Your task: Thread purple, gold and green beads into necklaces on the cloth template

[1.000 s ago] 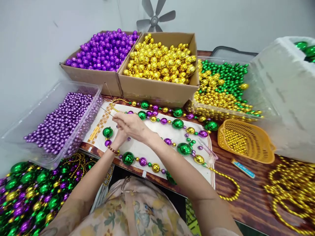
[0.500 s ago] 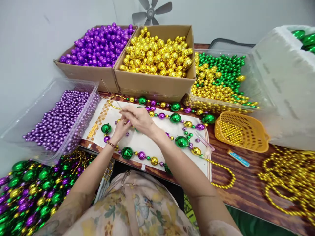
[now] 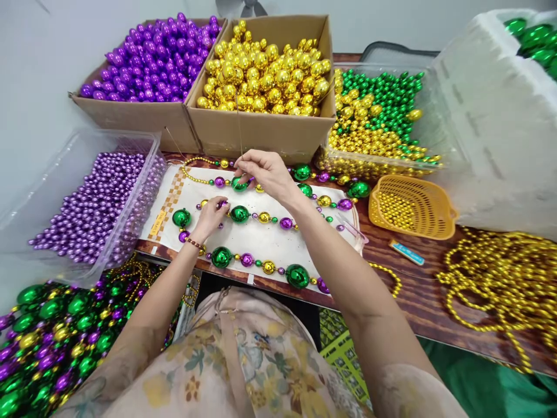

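Observation:
My left hand [image 3: 212, 217] is closed over the white cloth, its fingertips pinching a purple bead [image 3: 224, 204] on a strand. My right hand [image 3: 266, 174] is raised a little above and to the right, thumb and fingers pinched on a thin wire [image 3: 239, 125] that sticks up in front of the gold-bead box. Under both hands, strands of green, purple and gold beads lie in rows on the cloth [image 3: 256, 247]. A large green bead [image 3: 239, 214] sits just right of my left hand. Another big green bead [image 3: 181, 217] lies to its left.
Behind stand cardboard boxes of purple balls [image 3: 152, 64] and gold balls [image 3: 265, 69]. Clear bins hold small purple beads [image 3: 96, 203] and green-gold beads [image 3: 378, 116]. On the right are an orange basket [image 3: 435, 212], a blue-labelled cutter [image 3: 407, 252] and gold bead chains [image 3: 500, 284].
My hands have parted: the right moved up and right with the thin wire, while the left stays low at the bead strand. The camera view has tilted down slightly.

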{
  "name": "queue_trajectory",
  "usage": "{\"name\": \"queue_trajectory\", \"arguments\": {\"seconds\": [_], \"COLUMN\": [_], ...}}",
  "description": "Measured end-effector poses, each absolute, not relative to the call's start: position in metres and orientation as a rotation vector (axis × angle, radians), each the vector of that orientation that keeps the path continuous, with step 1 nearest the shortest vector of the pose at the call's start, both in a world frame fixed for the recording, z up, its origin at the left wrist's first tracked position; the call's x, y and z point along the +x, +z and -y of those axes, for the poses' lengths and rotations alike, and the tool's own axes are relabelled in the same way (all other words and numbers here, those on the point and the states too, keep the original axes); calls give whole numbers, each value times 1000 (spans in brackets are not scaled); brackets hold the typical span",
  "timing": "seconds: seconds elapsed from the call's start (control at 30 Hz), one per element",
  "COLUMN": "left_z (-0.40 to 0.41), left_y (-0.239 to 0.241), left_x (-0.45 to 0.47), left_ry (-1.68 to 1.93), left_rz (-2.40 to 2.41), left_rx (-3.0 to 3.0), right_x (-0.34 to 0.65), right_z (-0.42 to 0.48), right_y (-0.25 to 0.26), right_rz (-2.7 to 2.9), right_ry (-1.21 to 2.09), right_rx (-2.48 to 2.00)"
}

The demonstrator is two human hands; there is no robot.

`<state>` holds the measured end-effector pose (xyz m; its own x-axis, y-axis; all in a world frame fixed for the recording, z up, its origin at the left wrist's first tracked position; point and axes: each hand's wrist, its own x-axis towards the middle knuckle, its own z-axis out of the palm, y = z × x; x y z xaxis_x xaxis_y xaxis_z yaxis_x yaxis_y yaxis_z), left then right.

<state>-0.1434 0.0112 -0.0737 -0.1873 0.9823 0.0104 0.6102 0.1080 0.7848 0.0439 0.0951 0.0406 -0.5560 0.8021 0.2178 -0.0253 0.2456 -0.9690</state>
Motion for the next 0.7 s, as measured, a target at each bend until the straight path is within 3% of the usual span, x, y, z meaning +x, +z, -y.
{"name": "queue_trajectory", "arguments": {"seconds": [0.43, 0.7], "left_z": [-16, -19], "left_y": [-73, -75], "left_x": [-144, -144], "left_ry": [889, 824], "left_rz": [-1876, -1974], "left_rx": [1508, 1568], "right_x": [48, 23], "right_z": [-84, -31], "right_y": [41, 46], "right_rz": [1539, 1819], "right_ry": [1279, 1079], "right_rx": [-642, -717]}}
